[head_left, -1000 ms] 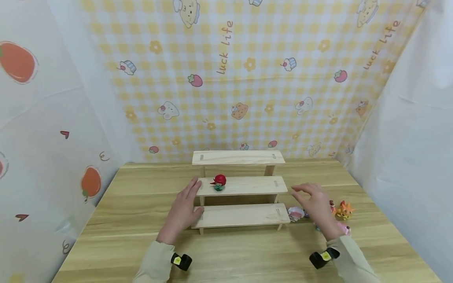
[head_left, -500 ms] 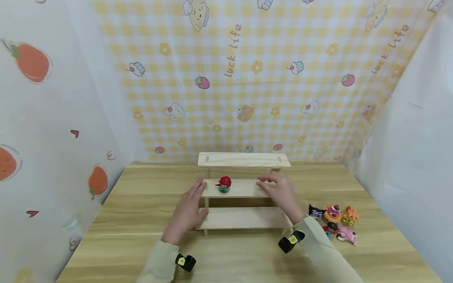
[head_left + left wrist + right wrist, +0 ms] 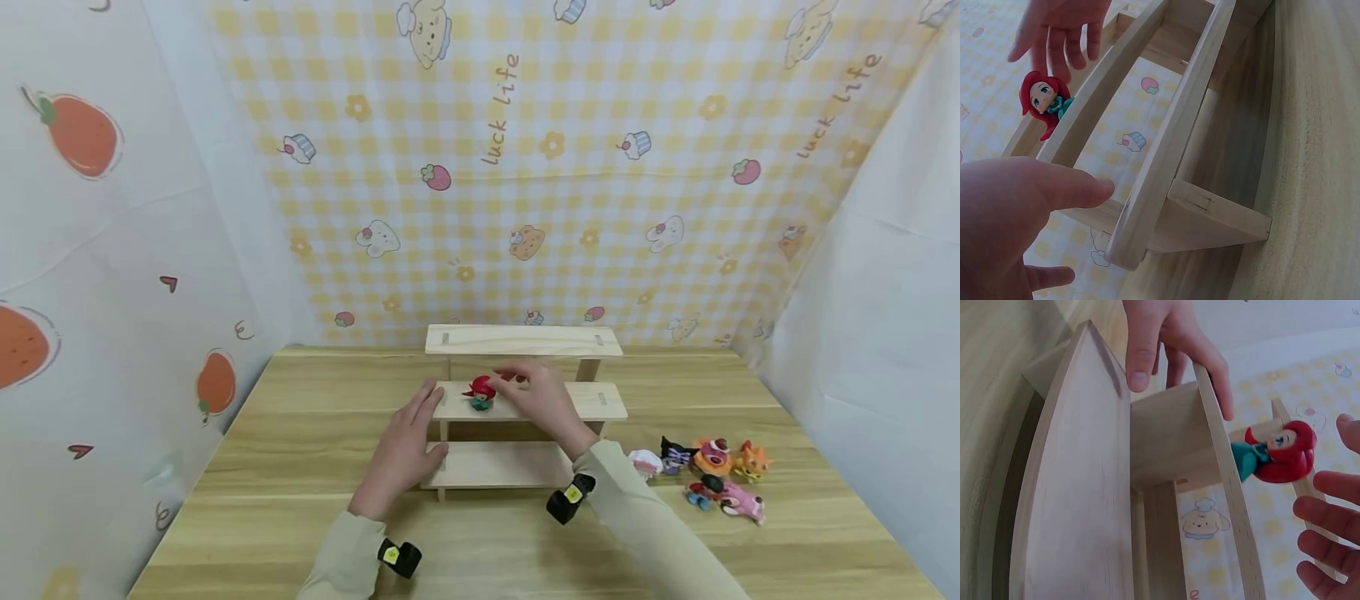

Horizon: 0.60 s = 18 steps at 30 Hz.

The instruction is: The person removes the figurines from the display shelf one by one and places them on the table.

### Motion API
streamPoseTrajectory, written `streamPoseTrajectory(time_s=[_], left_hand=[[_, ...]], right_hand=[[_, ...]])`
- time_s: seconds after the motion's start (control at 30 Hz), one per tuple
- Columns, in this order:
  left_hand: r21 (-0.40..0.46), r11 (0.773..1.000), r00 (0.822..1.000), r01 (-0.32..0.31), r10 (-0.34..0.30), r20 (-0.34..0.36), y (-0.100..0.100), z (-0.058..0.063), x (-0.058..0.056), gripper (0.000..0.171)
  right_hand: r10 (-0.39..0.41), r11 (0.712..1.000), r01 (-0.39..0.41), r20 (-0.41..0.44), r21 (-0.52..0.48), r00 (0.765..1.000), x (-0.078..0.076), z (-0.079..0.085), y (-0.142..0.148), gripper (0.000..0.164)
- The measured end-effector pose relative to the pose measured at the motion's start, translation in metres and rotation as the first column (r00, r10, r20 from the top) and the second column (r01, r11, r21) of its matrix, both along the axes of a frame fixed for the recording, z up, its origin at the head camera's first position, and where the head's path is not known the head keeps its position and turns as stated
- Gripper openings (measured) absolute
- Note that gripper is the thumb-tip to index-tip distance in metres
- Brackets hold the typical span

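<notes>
A red-haired mermaid figurine with a green lower body stands on the middle tier of a three-tier wooden display stand. At the stand's left end is my left hand, its fingers extended against the end of the middle tier and the thumb by the lowest tier. My right hand hovers over the middle tier, just right of the figurine. In the right wrist view, the right fingers are spread, with a gap between them and the figurine. Nothing lies in either hand.
Several small toy figures lie on the table right of the stand, among them a pink one, an orange one and a black-and-purple one. Behind the wooden table hangs a yellow checked cloth; white cloths flank it.
My right hand has moved left from beside the small toys, across the middle tier to the mermaid figurine. The left hand stays at the stand's left end. The head view has shifted slightly.
</notes>
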<state>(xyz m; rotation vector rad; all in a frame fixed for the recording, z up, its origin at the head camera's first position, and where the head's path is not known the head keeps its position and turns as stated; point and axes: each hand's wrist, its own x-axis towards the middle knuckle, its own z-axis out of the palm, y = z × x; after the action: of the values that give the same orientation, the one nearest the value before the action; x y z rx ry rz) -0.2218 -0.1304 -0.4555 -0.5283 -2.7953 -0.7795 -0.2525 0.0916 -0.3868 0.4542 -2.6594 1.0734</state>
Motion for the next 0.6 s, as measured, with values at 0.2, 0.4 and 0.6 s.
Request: streamPoseTrajectory(time_s=[0.2, 0.4, 0.6], left_hand=[[0.001, 1.000, 1.000, -0.002, 0.002, -0.006, 0.000, 0.000, 0.001, 0.080], [0.001, 1.000, 1.000, -0.002, 0.002, -0.003, 0.001, -0.001, 0.001, 0.080], [-0.008, 1.000, 1.000, -0.016, 0.016, -0.001, 0.001, 0.000, 0.000, 0.080]], right_hand=[[0.017, 0.996, -0.017, -0.005, 0.087, 1.000, -0.002, 0.000, -0.016, 0.033], [0.014, 0.988, -0.005, -0.057, 0.154, 0.998, 0.000, 0.000, -0.022, 0.033], [0.005, 0.989, 0.006, -0.075, 0.149, 0.997, 0.000, 0.000, -0.019, 0.031]])
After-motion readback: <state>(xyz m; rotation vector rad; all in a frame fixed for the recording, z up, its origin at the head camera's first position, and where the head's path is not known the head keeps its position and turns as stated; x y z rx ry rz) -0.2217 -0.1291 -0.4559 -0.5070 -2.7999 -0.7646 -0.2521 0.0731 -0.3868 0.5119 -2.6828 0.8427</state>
